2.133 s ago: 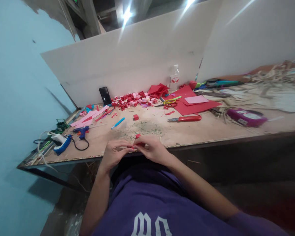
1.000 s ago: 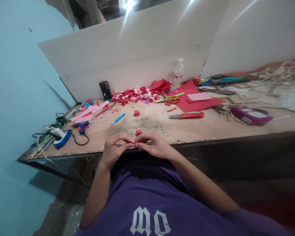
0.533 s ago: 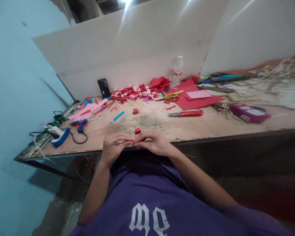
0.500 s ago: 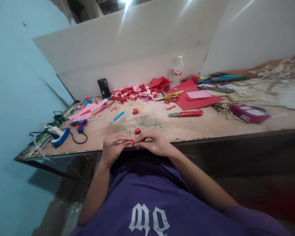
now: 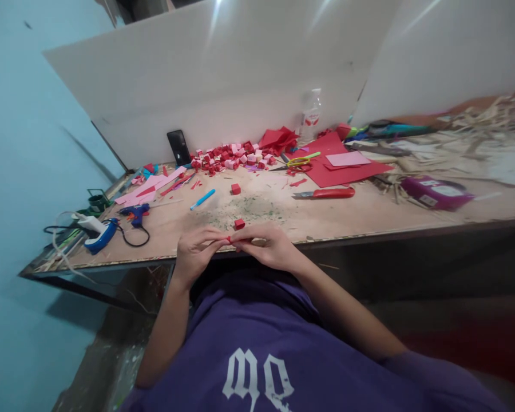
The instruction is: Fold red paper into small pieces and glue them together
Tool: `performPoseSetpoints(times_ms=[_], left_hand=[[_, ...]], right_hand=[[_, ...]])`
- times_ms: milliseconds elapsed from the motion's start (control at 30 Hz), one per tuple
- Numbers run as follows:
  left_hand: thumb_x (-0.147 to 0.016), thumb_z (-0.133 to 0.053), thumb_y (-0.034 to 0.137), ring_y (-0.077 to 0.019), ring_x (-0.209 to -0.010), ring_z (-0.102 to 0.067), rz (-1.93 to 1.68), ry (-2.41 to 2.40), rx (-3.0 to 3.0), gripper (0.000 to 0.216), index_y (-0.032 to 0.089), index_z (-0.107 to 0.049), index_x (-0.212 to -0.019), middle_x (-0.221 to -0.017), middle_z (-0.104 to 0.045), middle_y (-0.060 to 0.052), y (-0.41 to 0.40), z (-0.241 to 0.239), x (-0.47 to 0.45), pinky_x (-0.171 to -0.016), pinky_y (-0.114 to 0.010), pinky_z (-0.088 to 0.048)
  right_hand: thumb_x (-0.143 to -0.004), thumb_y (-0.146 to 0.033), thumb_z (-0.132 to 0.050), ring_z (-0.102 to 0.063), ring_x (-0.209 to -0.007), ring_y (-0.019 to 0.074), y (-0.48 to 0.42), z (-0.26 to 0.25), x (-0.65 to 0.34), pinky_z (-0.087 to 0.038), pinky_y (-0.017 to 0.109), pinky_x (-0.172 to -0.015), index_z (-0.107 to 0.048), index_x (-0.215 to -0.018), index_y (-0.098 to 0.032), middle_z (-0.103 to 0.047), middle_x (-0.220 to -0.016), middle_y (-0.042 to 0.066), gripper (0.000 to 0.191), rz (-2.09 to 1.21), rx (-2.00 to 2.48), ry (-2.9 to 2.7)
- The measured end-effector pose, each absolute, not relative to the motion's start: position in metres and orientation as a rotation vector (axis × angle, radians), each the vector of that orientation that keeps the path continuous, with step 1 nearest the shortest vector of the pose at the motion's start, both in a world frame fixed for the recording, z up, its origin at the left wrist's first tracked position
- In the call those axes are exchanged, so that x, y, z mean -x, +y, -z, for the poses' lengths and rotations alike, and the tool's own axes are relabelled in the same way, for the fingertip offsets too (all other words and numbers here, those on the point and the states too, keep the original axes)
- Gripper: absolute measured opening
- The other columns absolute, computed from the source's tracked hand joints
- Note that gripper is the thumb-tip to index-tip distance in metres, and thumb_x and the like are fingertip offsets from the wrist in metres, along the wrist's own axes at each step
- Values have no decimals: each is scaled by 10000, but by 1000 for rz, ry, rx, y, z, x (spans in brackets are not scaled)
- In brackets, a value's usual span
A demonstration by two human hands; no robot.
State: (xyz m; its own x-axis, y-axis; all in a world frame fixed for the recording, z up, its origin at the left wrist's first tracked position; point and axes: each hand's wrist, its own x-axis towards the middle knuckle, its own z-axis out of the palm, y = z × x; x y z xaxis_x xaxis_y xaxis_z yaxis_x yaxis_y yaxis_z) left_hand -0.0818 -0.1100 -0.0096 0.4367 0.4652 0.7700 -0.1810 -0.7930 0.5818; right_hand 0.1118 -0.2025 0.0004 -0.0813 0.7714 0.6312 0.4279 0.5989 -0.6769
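Note:
At the table's front edge, my left hand point(image 5: 196, 252) and my right hand point(image 5: 268, 245) meet fingertip to fingertip. Both pinch a small piece of red paper point(image 5: 229, 240), mostly covered by the fingers. Just beyond my right fingertips sits a red paper cube point(image 5: 239, 224). A second red cube point(image 5: 236, 188) lies farther back on the table. To its left is a blue pen-like tool point(image 5: 203, 199). Behind these, many red and pink paper cubes point(image 5: 229, 157) are heaped near the white board.
Left are a blue glue gun point(image 5: 135, 214) and a blue-white power strip point(image 5: 101, 237) with cables. On the right lie a red-handled cutter point(image 5: 326, 193), yellow scissors point(image 5: 298, 164), red paper sheets point(image 5: 347, 178) and a purple tape roll point(image 5: 436, 193). A phone point(image 5: 179, 147) and bottle point(image 5: 311, 117) stand behind.
The whole view has shifted slightly, with the table appearing a little higher. Both hands keep their pinch on the red paper, and the fingers have moved only a little.

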Motion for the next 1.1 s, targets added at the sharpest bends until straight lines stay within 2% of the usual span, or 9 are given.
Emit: performPoseSetpoints(times_ms=[300,500,733,967,1100], left_hand=[[-880,-794,194,-146,-782,-739,-1421,159,-2228,39,188,-781,-917,-838,-791,-36,-109,7,81,-759,-255,-593],[-877,-798,202,-124,-739,-724,-1505,41,-2276,59,197,-791,-934,-848,-775,-30,-107,11,82,-704,-223,-583],[-900,-771,177,-139,-748,-707,-1612,66,-2517,97,198,-775,-995,-850,-773,-39,-108,20,84,-713,-258,-560],[-893,-739,67,-176,-753,-731,-1915,10,-2794,333,161,-714,-1211,-902,-805,-89,-114,27,78,-714,-294,-538],[-910,-725,83,-167,-786,-742,-1849,123,-2699,251,189,-751,-1136,-911,-803,-78,-112,26,77,-724,-276,-555]], right_hand=[[-926,-249,-711,-718,-707,160,-204,-11,-117,-556,253,-686,-816,-942,-155,-788,-799,59,142,-618,1011,-1721],[-908,-269,-718,-717,-695,155,-203,-15,-119,-565,258,-687,-812,-916,-156,-772,-768,44,148,-821,1020,-1693],[-881,-294,-752,-698,-657,144,-201,-16,-119,-563,261,-662,-795,-869,-135,-763,-753,48,166,-1009,1001,-1603],[-837,-269,-777,-673,-578,132,-195,-15,-122,-547,246,-595,-785,-860,-111,-748,-686,47,160,-1111,1015,-1485],[-832,-286,-790,-698,-598,139,-193,-15,-122,-558,250,-611,-779,-876,-112,-771,-726,66,180,-1165,1003,-1440]])
